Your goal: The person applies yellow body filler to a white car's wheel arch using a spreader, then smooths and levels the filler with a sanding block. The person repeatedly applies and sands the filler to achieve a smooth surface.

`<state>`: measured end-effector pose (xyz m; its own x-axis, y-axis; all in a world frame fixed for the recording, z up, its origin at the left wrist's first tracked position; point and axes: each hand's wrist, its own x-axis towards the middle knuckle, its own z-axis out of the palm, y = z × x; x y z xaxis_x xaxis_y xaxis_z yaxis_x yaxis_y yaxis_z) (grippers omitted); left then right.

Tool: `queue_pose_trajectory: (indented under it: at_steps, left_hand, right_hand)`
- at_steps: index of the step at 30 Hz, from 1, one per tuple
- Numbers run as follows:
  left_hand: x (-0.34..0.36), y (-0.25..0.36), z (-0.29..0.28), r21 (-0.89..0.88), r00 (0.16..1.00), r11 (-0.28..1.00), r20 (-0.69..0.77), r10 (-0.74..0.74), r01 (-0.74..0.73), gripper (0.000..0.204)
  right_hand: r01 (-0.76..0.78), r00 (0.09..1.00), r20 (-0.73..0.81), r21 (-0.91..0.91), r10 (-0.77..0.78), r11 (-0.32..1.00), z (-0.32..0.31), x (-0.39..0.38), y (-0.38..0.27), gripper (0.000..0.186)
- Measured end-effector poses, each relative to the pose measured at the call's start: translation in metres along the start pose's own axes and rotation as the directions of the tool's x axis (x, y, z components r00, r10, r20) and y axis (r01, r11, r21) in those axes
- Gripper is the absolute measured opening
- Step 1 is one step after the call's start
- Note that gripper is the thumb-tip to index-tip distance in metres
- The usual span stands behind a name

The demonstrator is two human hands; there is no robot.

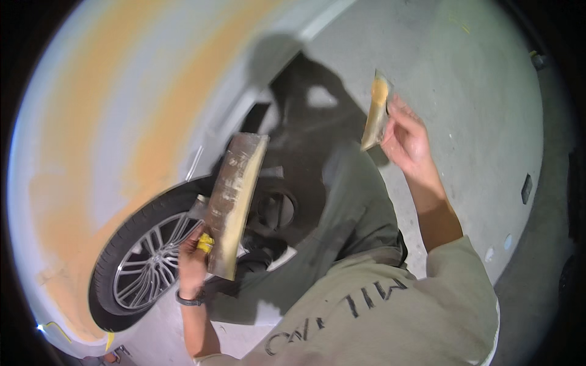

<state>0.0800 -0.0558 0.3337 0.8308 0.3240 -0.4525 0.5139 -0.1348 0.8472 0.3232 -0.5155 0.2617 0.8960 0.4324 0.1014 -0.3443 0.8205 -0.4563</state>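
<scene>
Holding | left grip (193, 266) — clamped on smeared board (231, 198) | right grip (407, 135) — pinching spreader (376, 110) | shirt (427, 311): dark lettering (352, 307)

Cream streaks the brown board (233, 198); orange bands the pale panel (131, 113).

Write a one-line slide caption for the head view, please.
Beside an orange-banded car body, the left hand holds a long, smeared board; the right hand, a smaller smeared blade.

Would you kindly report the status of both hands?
Left hand holding paste-smeared board. Right hand holding paste-coated spreader, apart from board. No obstruction visible between them.
</scene>
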Motion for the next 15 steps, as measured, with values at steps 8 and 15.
queue_pose_trajectory:
  at_steps: [8, 15]
  left_hand:
    - [0.034, -0.029, -0.015, -0.076, 0.973, 0.996, 0.223, 0.067, -0.051, 0.052]
    - [0.058, -0.051, -0.019, -0.098, 0.962, 0.992, 0.268, -0.049, 0.078, 0.045]
  right_hand:
    - [0.063, 0.987, -0.118, -0.315, -0.105, 0.947, 0.133, 0.055, 0.029, 0.034]
    - [0.126, 0.902, -0.064, -0.907, -0.427, 0.402, 0.208, 0.213, 0.048, 0.022]
